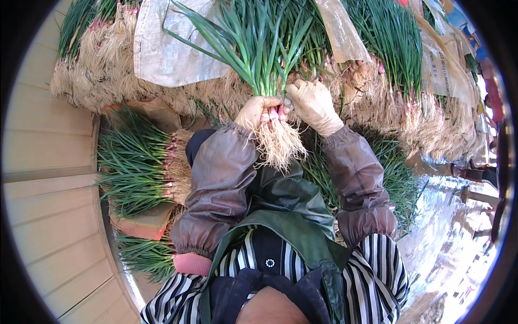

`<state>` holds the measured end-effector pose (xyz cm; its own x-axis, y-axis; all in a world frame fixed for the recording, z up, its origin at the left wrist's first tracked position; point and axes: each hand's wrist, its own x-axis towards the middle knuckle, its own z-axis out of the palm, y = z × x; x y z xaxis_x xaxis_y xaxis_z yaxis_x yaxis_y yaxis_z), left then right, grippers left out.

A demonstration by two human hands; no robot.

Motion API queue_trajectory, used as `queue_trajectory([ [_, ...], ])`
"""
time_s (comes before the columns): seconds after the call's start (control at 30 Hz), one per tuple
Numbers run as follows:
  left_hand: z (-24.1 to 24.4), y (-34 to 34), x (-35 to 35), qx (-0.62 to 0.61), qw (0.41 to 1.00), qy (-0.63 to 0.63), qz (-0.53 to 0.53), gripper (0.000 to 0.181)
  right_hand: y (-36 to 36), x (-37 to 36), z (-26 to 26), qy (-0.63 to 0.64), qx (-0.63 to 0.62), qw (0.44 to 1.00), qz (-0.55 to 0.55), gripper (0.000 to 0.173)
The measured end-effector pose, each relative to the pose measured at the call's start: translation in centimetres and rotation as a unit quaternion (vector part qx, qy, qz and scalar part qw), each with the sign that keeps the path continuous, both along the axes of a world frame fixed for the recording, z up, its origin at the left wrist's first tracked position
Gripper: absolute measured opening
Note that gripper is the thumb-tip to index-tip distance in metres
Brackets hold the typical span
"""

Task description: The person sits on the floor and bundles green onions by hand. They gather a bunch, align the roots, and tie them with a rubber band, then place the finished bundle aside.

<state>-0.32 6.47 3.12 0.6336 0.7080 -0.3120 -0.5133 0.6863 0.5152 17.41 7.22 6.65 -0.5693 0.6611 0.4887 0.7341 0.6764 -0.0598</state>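
Both my hands wear pale thin gloves, with brown waterproof sleeve covers on the forearms. My left hand (259, 111) is closed round a small bunch of green garlic plants (267, 77), just above the pinkish bulbs. Their leaves point away from me and the pale roots (281, 141) hang towards my body. At the right side of the bunch, my right hand (309, 101) has its fingers curled against a stem beside the bulbs; the fingertips are partly hidden, so its grip on that stem is not certain.
A long heap of similar plants (384, 48) with matted roots lies ahead, partly under a white woven sheet (178, 44) and translucent plastic (344, 32). Stacked bunches (137, 162) stand at left by a panelled wall (48, 150). Loose leaves (392, 174) lie at right.
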Motion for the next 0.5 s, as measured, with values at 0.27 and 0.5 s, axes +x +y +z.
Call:
queue_trajectory([
  [0.27, 2.0, -2.8, 0.6, -0.034, 0.995, 0.003, 0.095, 0.025, -0.1, 9.7, -4.9, 0.455, -0.285, 0.816, -0.215, 0.018],
  [0.5, 2.0, -2.2, 1.8, -0.02, 0.979, -0.181, 0.089, 0.037, -16.7, 17.8, -10.0, -0.246, -0.748, 0.554, -0.271, 0.023],
])
